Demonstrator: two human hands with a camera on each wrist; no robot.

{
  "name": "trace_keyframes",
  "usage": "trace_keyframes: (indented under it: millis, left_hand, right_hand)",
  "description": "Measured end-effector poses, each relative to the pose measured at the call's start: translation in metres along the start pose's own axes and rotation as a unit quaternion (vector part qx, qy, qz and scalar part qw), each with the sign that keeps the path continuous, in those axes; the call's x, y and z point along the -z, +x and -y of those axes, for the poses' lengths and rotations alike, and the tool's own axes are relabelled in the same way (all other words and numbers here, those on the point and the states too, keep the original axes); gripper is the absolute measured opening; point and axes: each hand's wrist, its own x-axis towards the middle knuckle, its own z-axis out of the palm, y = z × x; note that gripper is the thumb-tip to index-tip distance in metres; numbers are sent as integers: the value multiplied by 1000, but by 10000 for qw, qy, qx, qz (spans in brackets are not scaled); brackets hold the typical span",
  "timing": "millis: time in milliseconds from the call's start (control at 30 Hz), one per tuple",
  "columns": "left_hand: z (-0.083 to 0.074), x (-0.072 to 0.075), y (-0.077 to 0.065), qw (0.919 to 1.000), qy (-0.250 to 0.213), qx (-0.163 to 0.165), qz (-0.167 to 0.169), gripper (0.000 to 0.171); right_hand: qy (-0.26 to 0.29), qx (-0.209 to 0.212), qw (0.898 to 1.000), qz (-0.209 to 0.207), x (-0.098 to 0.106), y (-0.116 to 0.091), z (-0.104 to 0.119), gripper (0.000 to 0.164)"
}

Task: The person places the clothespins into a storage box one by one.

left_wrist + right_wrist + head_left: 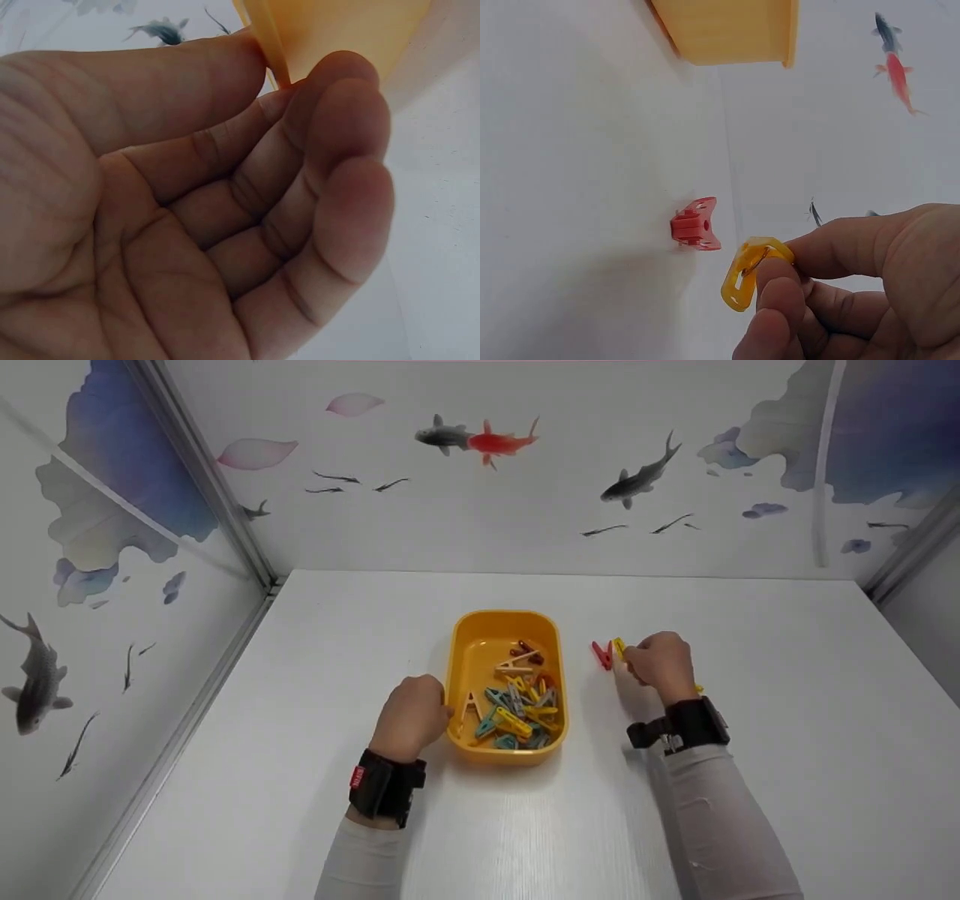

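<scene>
With thumb and finger, my left hand (412, 716) pinches the left rim of a yellow plastic bin (474, 660). In the left wrist view the other fingers curl loosely below the bin's edge (268, 45). Plastic clothespins (514, 723) in yellow, teal, grey and other colours lie in the bin, mostly at its near end. To the right of the bin, my right hand (664, 664) pinches a yellow clothespin (759, 244) between thumb and fingers. A red clothespin (601, 655) stands on the table just left of it, with its legs spread in a V.
A small yellow piece (699, 688) shows from behind the right wrist on the white table (315, 675). White panels (525, 525) with painted fish and leaves rise at the back and left. Black wrist cameras (386, 787) are strapped to both forearms.
</scene>
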Motion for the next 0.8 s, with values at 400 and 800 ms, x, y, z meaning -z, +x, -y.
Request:
trace_keyframes:
  millis: [400, 800]
  left_hand:
    - [0, -1, 0, 10000, -6, -35, -18, 14]
    - [0, -2, -1, 9997, 52, -152, -156, 13]
  right_hand:
    - [54, 791, 9964, -309, 11, -26, 24, 29]
    - [101, 1745, 9831, -539, 4, -47, 43, 23]
